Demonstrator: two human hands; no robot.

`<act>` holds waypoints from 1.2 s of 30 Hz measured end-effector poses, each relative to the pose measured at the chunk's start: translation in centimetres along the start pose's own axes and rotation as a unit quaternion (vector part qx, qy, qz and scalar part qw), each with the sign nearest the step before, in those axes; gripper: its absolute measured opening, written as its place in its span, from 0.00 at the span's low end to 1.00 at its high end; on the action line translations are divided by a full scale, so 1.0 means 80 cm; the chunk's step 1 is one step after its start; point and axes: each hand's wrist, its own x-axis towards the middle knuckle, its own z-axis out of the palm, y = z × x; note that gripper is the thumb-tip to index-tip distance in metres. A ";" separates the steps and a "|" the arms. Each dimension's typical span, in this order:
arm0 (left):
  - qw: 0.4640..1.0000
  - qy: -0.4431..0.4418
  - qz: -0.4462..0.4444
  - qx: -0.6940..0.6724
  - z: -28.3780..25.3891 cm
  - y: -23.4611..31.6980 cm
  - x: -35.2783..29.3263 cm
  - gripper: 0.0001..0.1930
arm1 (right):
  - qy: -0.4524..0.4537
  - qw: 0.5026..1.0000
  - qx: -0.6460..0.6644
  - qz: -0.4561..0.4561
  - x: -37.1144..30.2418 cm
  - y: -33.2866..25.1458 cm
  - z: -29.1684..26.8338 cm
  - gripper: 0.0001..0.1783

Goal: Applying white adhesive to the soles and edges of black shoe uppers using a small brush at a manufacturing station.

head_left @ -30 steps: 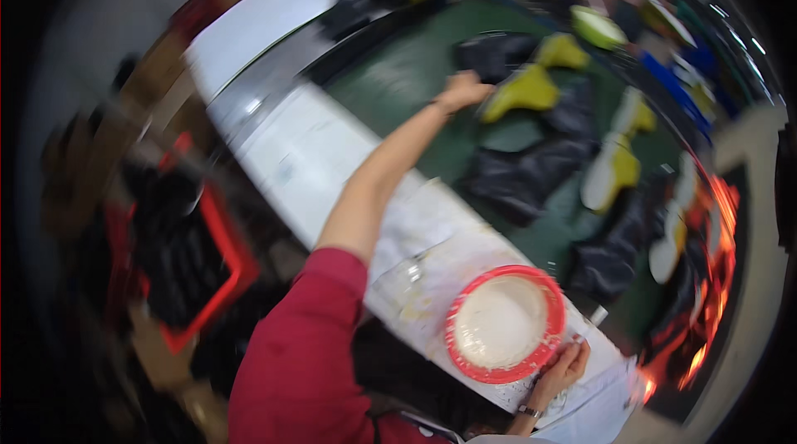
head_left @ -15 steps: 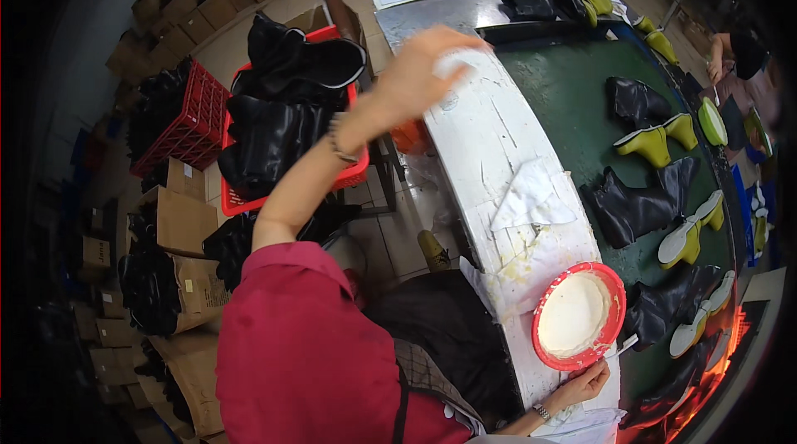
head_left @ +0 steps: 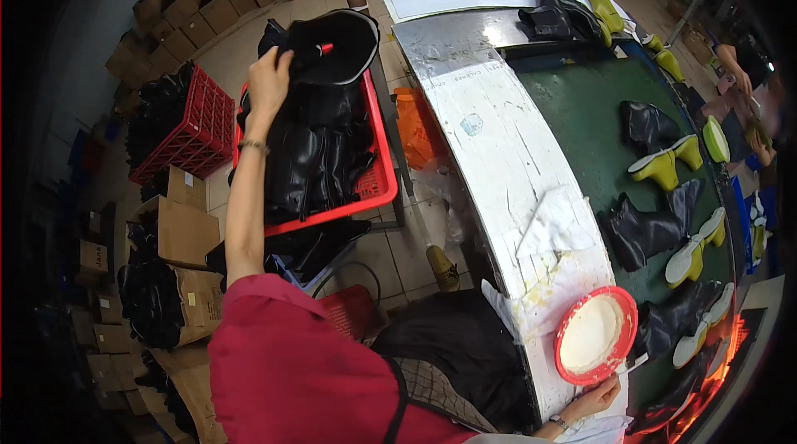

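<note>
My left hand pinches the edge of a black boot on top of a pile. That boot shows its wide, pale-rimmed opening, with a small red piece inside. Below it, more black boots fill a red plastic basket. Far to the right, my right hand is closed round a thin white-handled tool, perhaps a brush; its tip is hard to make out. Just beyond that hand stands a red bowl of creamy white paste.
A long white board borders a green conveyor belt, which carries black boots and yellow-green soles. A white cloth lies on the board. Another person's hand works across the belt. Cartons line the left.
My left hand has swung left from above the white board to the basket and taken hold of the top boot, which has tilted. My right hand stays by the bowl.
</note>
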 end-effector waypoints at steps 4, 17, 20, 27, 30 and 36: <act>0.988 0.025 -0.036 -0.150 -0.063 0.060 0.029 0.19 | 0.012 1.000 0.023 -0.015 -0.009 -0.008 0.000 0.18; 0.972 -0.148 0.093 -0.157 -0.065 0.291 0.017 0.14 | 0.019 0.992 -0.077 -0.094 -0.020 -0.034 0.007 0.17; 0.959 -0.146 0.169 -0.174 -0.004 0.374 -0.087 0.12 | 0.009 1.000 -0.008 -0.008 -0.028 -0.071 0.023 0.14; 0.845 -0.348 0.332 -0.234 0.076 0.453 -0.222 0.46 | -0.070 0.993 -0.011 -0.093 -0.010 -0.103 -0.007 0.12; 0.818 -0.366 0.360 -0.260 0.105 0.458 -0.218 0.65 | -0.096 0.967 -0.156 -0.178 -0.025 -0.180 -0.012 0.09; 0.761 -0.517 0.157 -0.359 0.172 0.469 -0.179 0.63 | -0.139 0.868 -0.394 -0.267 -0.017 -0.192 0.003 0.06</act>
